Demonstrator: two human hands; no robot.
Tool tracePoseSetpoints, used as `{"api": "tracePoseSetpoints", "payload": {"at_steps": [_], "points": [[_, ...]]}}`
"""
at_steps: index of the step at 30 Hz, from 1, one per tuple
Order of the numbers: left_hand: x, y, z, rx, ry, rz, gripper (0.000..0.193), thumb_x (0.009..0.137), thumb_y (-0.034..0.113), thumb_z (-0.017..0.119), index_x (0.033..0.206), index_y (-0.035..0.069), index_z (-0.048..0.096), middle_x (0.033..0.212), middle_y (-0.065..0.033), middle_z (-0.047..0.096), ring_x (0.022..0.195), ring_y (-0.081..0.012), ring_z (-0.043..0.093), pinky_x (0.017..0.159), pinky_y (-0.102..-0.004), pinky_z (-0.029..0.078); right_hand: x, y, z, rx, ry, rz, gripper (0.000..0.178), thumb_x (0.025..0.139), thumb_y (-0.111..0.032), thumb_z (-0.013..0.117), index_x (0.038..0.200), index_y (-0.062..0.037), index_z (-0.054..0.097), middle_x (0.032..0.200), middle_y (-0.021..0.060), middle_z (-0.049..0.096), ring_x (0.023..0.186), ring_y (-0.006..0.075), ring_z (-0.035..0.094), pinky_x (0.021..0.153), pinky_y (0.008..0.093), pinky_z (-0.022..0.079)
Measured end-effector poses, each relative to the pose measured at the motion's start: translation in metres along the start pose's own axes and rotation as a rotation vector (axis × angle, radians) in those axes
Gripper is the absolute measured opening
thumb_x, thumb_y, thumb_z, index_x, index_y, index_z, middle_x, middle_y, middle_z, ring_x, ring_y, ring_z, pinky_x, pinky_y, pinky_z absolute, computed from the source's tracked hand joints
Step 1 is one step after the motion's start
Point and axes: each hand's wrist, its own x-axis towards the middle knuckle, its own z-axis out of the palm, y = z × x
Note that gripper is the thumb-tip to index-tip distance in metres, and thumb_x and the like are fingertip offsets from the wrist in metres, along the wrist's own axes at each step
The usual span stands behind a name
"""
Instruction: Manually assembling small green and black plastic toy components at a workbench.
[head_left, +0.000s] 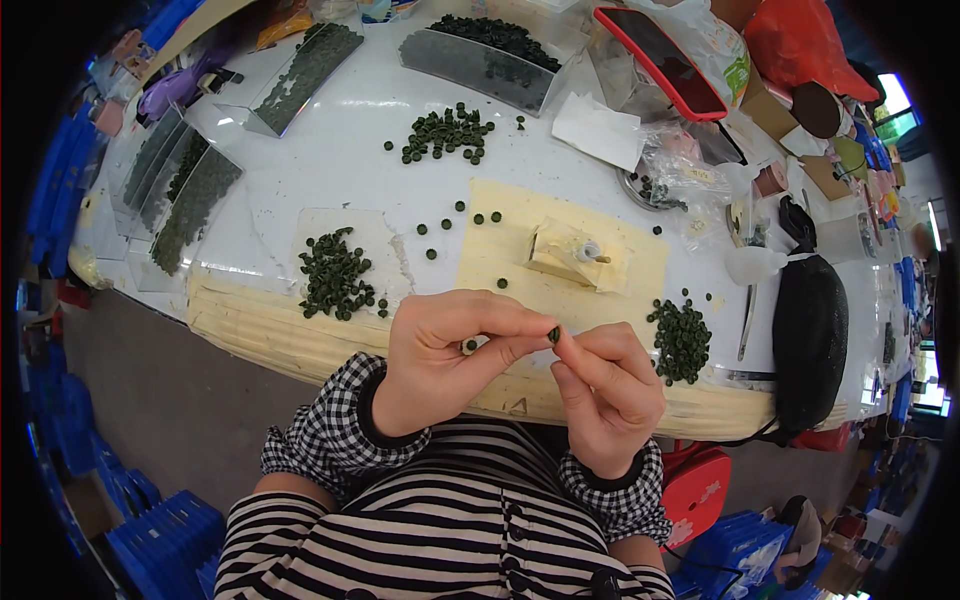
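We worked at a white table (340, 150) crowded with clear trays (300, 70) of dark green beads, with looser heaps spread within easy reach: one pile (335, 275) to the left, another pile (682, 340) to the right. A small taped block with a peg (575, 255) sat on cream paper straight ahead. Both hands were raised close above the table edge, probably so we could see the fine work. Our left hand (440, 360) pinched a pale ring (469, 346) between thumb and curled fingers, while our right hand (605, 385) gripped one green bead (553, 335) at its fingertips, just beside the left forefinger.
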Motion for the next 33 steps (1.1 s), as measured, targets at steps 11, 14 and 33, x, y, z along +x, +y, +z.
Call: {"api": "tracePoseSetpoints", "payload": {"at_steps": [11,14,33], "points": [[-0.0011,0.0021,0.0010,-0.143,0.007,-0.116,0.016,0.087,-0.004,0.066,0.103,-0.003,0.070,0.090,-0.0112,0.070,0.082,-0.0124,0.067,0.073,-0.0226,0.054,0.0048,-0.0007,-0.0029,-0.058,-0.013,-0.062,0.039,0.072,0.008,0.073,0.109,-0.0046,0.072,0.085,0.0052,0.064,0.073,0.0177,0.056,0.064,0.0268,0.045],[-0.0010,0.0017,0.0006,-0.143,0.008,-0.116,0.016,0.087,-0.004,0.066,0.102,-0.004,0.070,0.090,-0.0115,0.070,0.082,-0.0127,0.067,0.073,-0.0228,0.054,0.0047,0.0004,-0.0025,-0.070,-0.019,-0.075,0.039,0.072,0.008,0.074,0.109,-0.0048,0.072,0.084,0.0051,0.065,0.072,0.0177,0.056,0.063,0.0270,0.044],[-0.0012,0.0010,0.0005,-0.115,0.021,-0.103,0.015,0.086,-0.006,0.066,0.100,-0.004,0.070,0.090,-0.0118,0.071,0.083,-0.0134,0.068,0.073,-0.0230,0.054,0.0068,0.0019,-0.0033,-0.068,-0.034,-0.073,0.038,0.073,0.007,0.074,0.108,-0.0054,0.073,0.084,0.0049,0.064,0.071,0.0179,0.056,0.062,0.0269,0.045]]}}
